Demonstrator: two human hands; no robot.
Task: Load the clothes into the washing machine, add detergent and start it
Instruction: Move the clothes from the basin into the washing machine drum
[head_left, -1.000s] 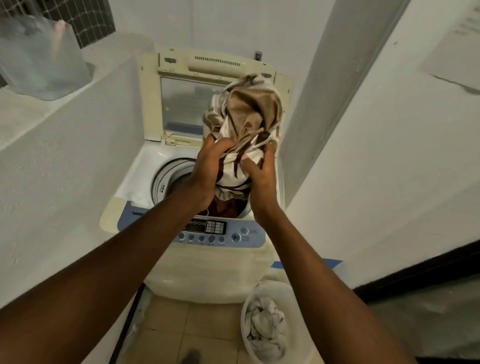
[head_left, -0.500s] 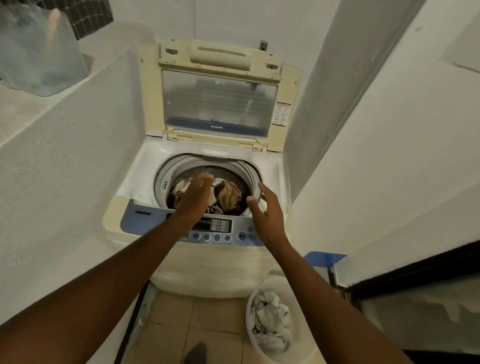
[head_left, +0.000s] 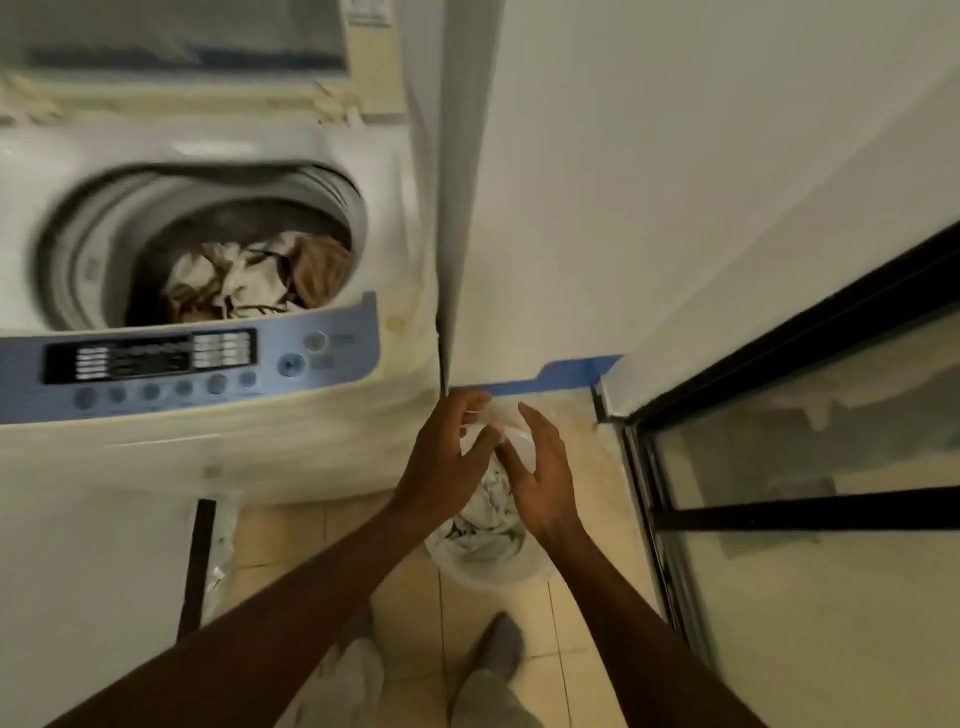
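Clothes: a pale heap (head_left: 485, 525) in the white basket (head_left: 493, 574) on the floor, directly under my hands.
Left hand (head_left: 447, 457): fingers spread, holding nothing.
Right hand (head_left: 540, 473): also spread and empty — equally near.
Washing machine (head_left: 218, 447): lid up, drum (head_left: 208, 249) part-filled with brown-and-white laundry (head_left: 249, 283).

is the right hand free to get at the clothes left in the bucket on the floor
Probably yes. The right hand hangs open right above the bucket, with the clothes lying uncovered inside. Only the left hand is close beside it.
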